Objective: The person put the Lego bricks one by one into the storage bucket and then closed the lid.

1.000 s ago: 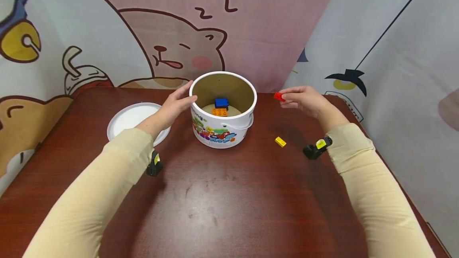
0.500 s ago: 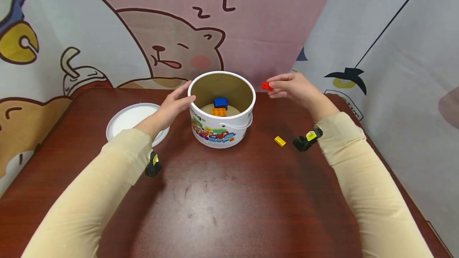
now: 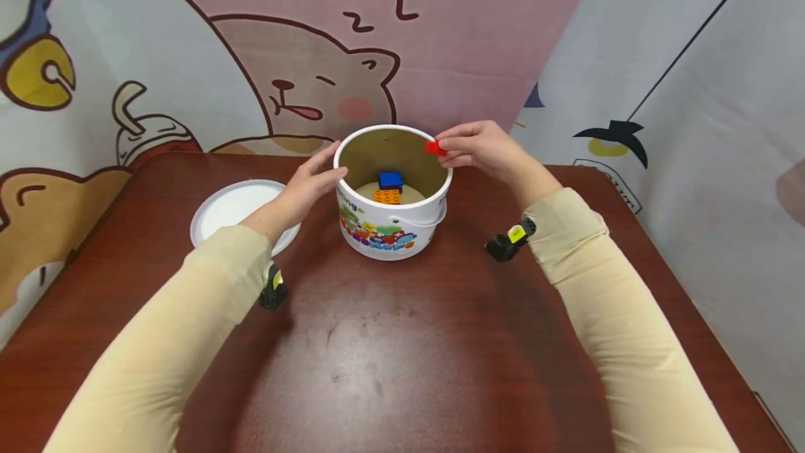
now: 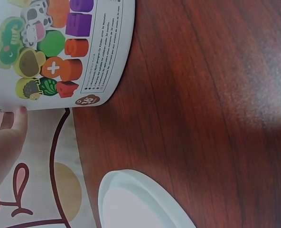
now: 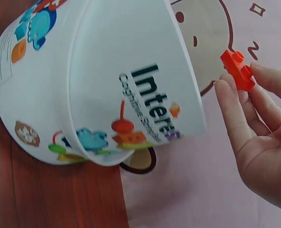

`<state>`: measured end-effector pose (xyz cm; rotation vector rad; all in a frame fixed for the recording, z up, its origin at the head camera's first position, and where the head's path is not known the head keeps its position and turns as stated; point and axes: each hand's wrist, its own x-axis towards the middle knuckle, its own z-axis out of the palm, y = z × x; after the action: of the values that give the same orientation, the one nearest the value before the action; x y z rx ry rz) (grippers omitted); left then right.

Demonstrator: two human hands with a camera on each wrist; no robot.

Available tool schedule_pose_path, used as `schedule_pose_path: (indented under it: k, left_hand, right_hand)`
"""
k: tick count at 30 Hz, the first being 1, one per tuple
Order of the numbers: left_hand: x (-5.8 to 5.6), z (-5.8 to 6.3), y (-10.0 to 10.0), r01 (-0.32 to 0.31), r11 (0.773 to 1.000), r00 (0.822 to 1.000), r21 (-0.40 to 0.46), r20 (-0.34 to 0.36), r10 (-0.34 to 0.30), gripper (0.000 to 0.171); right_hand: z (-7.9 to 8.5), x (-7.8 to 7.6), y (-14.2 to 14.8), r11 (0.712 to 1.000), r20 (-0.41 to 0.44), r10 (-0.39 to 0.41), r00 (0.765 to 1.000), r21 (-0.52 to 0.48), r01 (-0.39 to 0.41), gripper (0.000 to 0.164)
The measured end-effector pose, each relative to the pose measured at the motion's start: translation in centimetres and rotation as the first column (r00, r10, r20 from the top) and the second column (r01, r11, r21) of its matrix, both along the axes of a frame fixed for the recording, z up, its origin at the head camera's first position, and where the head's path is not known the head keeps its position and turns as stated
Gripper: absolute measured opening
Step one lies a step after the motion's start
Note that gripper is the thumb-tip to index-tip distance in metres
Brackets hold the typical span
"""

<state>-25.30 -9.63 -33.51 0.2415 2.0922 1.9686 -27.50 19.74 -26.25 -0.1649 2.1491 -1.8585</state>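
Observation:
A white bucket (image 3: 377,233) with colourful toy prints stands upright on the table. Inside it, a blue toy brick (image 3: 390,180) and an orange toy brick (image 3: 386,196) lie on the bottom. My left hand (image 3: 308,184) rests against the bucket's left side at the rim, its fingers fairly straight. With thumb and fingertips my right hand (image 3: 481,149) pinches a red toy brick (image 3: 434,147) over the right rim. In the right wrist view two studs show on the red brick (image 5: 238,70), held beside the bucket's upper edge.
A round white lid (image 3: 235,208) lies on the table (image 3: 377,355) left of the bucket, partly behind the left forearm. The bucket's white handle (image 3: 434,219) hangs at its front right. A printed cloth (image 3: 478,26) hangs behind the table.
My right hand has carried the red brick leftward to the bucket's rim. The right wrist camera now covers the spot where a yellow brick lay. My left hand has stayed at the bucket.

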Motion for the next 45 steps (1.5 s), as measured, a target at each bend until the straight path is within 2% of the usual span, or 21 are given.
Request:
schedule_pose_path:
  k: [8,11,14,17,21,25,29,33,34,40,45]
  left_hand:
    - [0.1,0.0,0.2,-0.008,1.0,1.0,0.011,0.003,0.008,0.063]
    - [0.1,0.1,0.1,-0.01,1.0,1.0,0.003,0.007,0.01,0.063]
    - [0.1,0.1,0.0,-0.008,1.0,1.0,-0.009,0.011,0.008,0.063]
    - [0.1,0.1,0.0,-0.002,1.0,1.0,-0.018,0.008,0.003,0.063]
    - [0.0,0.1,0.1,0.002,1.0,1.0,-0.028,0.007,-0.001,0.063]
    - [0.0,0.0,0.1,0.001,1.0,1.0,-0.027,0.005,-0.001,0.063]
    - [0.1,0.0,0.1,-0.007,1.0,1.0,-0.019,-0.002,0.007,0.063]
    - [0.2,-0.1,0.0,-0.009,1.0,1.0,-0.015,-0.003,0.009,0.063]
    - [0.1,-0.1,0.0,-0.008,1.0,1.0,-0.02,-0.001,0.008,0.063]
    - [0.1,-0.2,0.0,-0.001,1.0,1.0,-0.026,-0.001,0.001,0.063]
    - [0.2,0.0,-0.1,-0.005,1.0,1.0,-0.026,-0.001,0.005,0.063]
  right_hand:
    - [-0.3,-0.1,-1.4,1.0,-0.006,0.004,1.0,0.025,-0.004,0.03]
    - [-0.3,0.0,-1.7,1.0,-0.002,0.016,1.0,-0.002,-0.016,0.027]
    - [-0.3,0.1,-1.5,0.999,-0.003,0.028,1.0,-0.045,-0.028,0.018]
    - [-0.4,0.2,-0.8,0.995,-0.015,0.038,0.999,-0.087,-0.039,0.012]
    - [-0.7,0.5,1.0,0.988,-0.026,0.048,0.999,-0.149,-0.051,0.018]
    - [-1.5,1.2,3.6,0.987,-0.021,0.062,0.998,-0.15,-0.064,0.022]
    - [-3.0,2.1,6.3,0.996,0.013,0.056,0.998,-0.07,-0.055,0.02]
    - [-5.5,3.1,8.6,0.996,0.046,0.03,0.998,0.081,-0.033,0.009]
    - [-6.2,3.3,9.2,0.993,0.053,0.027,0.998,0.118,-0.033,0.011]
    - [-9.6,4.5,11.4,0.957,0.126,0.026,0.992,0.282,-0.061,0.052]
    - [-11.3,5.3,12.3,0.929,0.18,0.051,0.982,0.352,-0.113,0.054]
